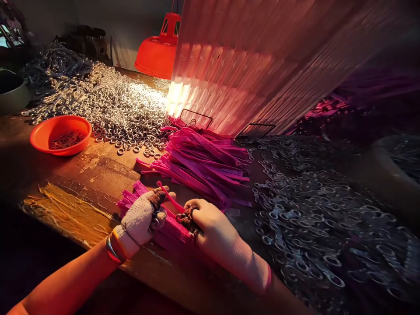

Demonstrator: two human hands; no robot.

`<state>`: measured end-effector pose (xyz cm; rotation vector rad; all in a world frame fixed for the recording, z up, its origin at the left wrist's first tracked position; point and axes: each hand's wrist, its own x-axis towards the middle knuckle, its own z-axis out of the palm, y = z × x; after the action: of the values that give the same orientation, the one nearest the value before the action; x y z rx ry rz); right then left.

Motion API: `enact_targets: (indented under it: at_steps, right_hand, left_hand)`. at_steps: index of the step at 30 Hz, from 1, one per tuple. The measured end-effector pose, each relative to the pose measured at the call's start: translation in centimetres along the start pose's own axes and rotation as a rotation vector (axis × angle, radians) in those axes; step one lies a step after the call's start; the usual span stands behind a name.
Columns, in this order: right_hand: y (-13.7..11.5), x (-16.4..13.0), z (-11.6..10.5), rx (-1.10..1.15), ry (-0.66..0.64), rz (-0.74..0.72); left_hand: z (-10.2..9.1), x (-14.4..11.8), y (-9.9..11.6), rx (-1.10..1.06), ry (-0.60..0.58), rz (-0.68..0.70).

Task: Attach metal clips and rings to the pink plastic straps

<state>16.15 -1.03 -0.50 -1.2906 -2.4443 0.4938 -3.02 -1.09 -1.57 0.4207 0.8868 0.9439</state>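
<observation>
- The work seems to be in its middle part, as I judge it: a small stack of pink strips (154, 218) lies under the hands, and a much bigger pile of pink strips (203, 164) waits just behind the stack.
- A very large heap of metal rings (111, 100) lies behind the stack, to its left, and more rings with clips (311, 218) cover the table to the right of the stack, so much material looks unused.
- The left hand (139, 218), in a white dotted glove, is closed on one single pink strip (169, 197); thumb and forefinger pinch it at its near end, and its far end rises above the stack.
- The right hand (213, 225), also gloved, is closed on a small dark metal piece (185, 217), directly over the right end of the stack; I cannot tell if this piece is a ring or a clip.
- The single strip looks thin, narrow, flexible and bright pink, a little curved in the air; whether it is already joined to the metal piece I cannot tell.
- The stack is neat, the strips lying parallel, near the front edge of the wooden table (98, 175).
- An orange bowl (61, 133) with small dark parts stands well to the left of the stack, and an orange lamp (159, 48) hangs far behind it.
</observation>
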Motion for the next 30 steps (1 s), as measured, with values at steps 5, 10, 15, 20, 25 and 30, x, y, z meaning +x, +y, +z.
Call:
enact_targets:
  at_steps: [5,10,15,20,25,30]
  right_hand:
    - [-1.7,-2.4,-0.4,0.356,0.047,0.108]
    - [-2.9,-2.6,-3.0,0.334,0.14,0.23]
    - [-4.0,-2.3,-3.3,-0.054,0.07,0.299]
    - [-5.0,-2.5,-2.7,-0.383,0.025,0.272]
    - [-5.4,-2.5,-2.5,-0.504,0.008,0.254]
    - [-4.9,-2.4,-3.2,-0.421,-0.053,0.31]
  left_hand:
    - [1.0,-0.6,0.8,-0.127,-0.152,-0.025]
    - [2.6,-1.1,0.2,0.066,-0.201,-0.006]
    - [3.1,-1.4,-0.7,0.401,-0.203,0.084]
    - [3.1,-1.9,-0.4,0.634,-0.158,0.073]
    - [2.6,-1.9,-0.1,1.15,-0.169,0.423]
    - [2.0,-0.4,-0.2,1.306,-0.289,0.544]
